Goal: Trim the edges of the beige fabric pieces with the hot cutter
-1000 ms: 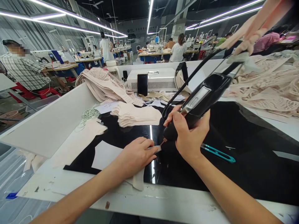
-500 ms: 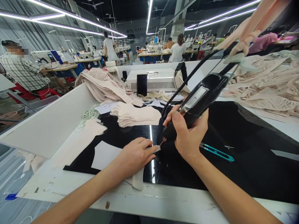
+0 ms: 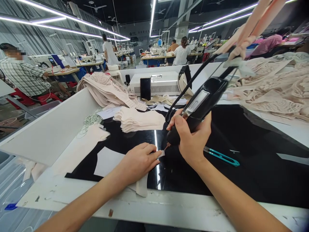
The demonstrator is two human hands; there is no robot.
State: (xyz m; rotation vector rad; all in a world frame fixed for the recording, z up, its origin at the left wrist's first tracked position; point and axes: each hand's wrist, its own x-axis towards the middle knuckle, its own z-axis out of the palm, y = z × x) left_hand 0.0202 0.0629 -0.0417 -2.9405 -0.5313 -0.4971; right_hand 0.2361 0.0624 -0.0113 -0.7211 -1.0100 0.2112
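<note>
My right hand (image 3: 193, 138) is wrapped round a black handheld tool (image 3: 202, 100) with a cord, its thin tip pointing down at a small pale strip (image 3: 162, 154). My left hand (image 3: 138, 161) lies palm down, its fingertips pressing the strip against the black mat (image 3: 253, 154). Under the left hand and forearm lie a white paper piece (image 3: 108, 161) and a pale fabric piece (image 3: 142, 187). Beyond the hands is a stack of pale fabric pieces (image 3: 142, 119). Teal thread snips (image 3: 223, 156) rest right of my right wrist.
Lace fabric (image 3: 277, 83) is heaped at the right, and pale fabric strips (image 3: 103, 88) at the back left. A white vented box (image 3: 166, 82) and a phone (image 3: 145, 89) stand at the back. A person (image 3: 21, 74) sits at far left.
The upper part of the black tool and my right hand have shifted slightly left. The tip and my left hand stay at the strip. The camera view has moved a little.
</note>
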